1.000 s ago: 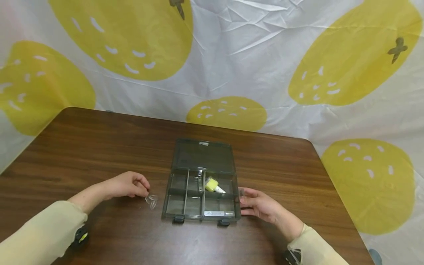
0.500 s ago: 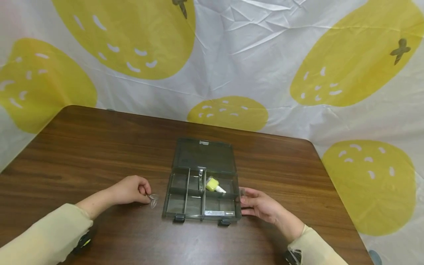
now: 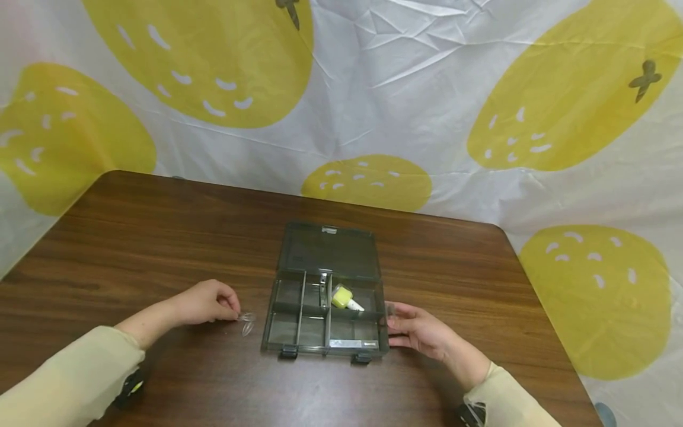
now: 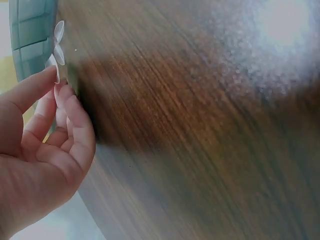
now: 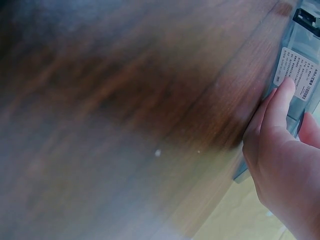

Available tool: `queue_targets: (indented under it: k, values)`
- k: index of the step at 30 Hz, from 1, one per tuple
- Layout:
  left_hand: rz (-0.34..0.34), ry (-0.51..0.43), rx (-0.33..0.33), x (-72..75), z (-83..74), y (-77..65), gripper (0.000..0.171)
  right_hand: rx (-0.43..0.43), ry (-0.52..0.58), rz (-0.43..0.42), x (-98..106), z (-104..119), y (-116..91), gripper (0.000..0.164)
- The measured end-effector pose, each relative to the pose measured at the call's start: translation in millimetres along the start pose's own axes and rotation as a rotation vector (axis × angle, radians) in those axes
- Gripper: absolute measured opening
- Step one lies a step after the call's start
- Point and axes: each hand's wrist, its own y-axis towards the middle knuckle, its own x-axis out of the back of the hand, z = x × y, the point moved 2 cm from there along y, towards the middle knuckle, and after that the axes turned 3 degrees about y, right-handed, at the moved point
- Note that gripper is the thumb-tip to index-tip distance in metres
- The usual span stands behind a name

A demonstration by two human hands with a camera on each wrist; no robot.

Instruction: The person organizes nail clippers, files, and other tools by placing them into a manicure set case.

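Observation:
My left hand (image 3: 205, 301) is low over the table, left of the box. Between thumb and fingertips it pinches a clear petal-shaped piece (image 4: 56, 74), thin and partly hidden by the fingers. Similar clear petal-shaped pieces (image 4: 59, 54) lie right beside those fingertips. A smoky, see-through compartment box (image 3: 299, 311) stands with its lid (image 3: 329, 252) laid back. My right hand (image 3: 421, 331) rests along the box's right side, fingers fairly straight. In the right wrist view, one fingertip touches a white printed label (image 5: 295, 70) on that side.
A yellow bottle with a white tip (image 3: 342, 298) lies in the box's upper right compartment. Beside it, in the middle column, is a slim metal item (image 3: 322, 292). Two dark latches (image 3: 289, 353) stick out at the front. A patterned curtain (image 3: 363, 130) hangs behind the brown table (image 3: 187, 237).
My left hand dipped toward the near side, then rose slightly back. A clear piece at its fingertips now points sideways, apart from the one below. My right hand and the box have stayed put.

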Motion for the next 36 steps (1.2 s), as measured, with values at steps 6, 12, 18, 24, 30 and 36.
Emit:
queue_targets:
  k: [6,12,18,24,30,36]
  values:
    - [0.05,-0.103,0.048,2.5,-0.1,-1.1,0.013,-0.004,0.0,-0.002,0.1,0.1,0.7,0.065]
    - [0.086,-0.161,0.09,7.7,-2.9,-0.9,0.018,0.001,0.0,0.007,-0.3,-0.7,2.0,0.066]
    - [0.091,-0.205,0.107,9.4,-9.1,1.7,0.021,0.006,-0.013,0.015,-0.5,-2.4,3.4,0.066]
    - [0.096,-0.251,0.115,10.2,-15.2,7.8,0.021,0.013,-0.012,0.003,-0.5,-2.1,3.5,0.066]
    - [0.111,-0.276,0.096,8.5,-23.2,13.4,0.024,0.013,-0.01,0.001,-1.8,-1.3,3.8,0.066]
    - [0.143,-0.295,0.092,4.2,-33.2,21.4,0.022,0.01,-0.011,-0.005,-2.1,-1.4,3.8,0.066]
